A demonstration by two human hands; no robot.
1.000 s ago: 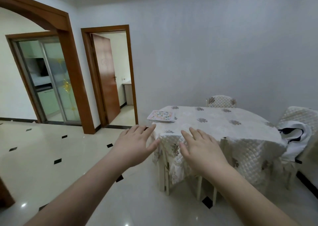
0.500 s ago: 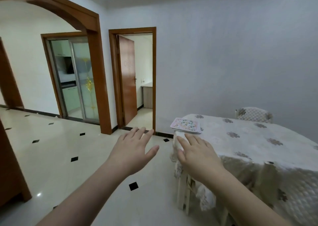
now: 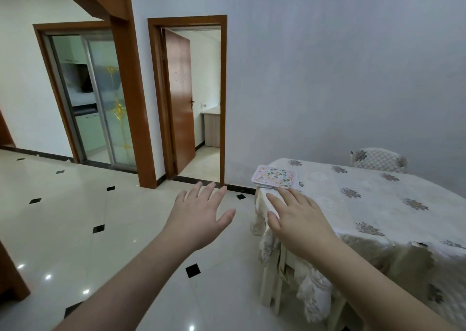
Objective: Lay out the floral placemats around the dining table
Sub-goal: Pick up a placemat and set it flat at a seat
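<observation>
I log a stack of floral placemats (image 3: 275,177) lying flat at the near left corner of the dining table (image 3: 373,204), on its cream flowered tablecloth (image 3: 327,232), with one covered chair (image 3: 378,160) at the far side. My left hand (image 3: 199,217) is spread and empty over the tiled floor (image 3: 63,230), left of the table. My right hand (image 3: 300,219) is likewise flat and empty, fingertips (image 3: 282,191) just short of the stack; whether it touches the cloth I cannot tell.

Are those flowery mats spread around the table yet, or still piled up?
Still piled: the floral placemats sit in one stack at the table corner.
</observation>
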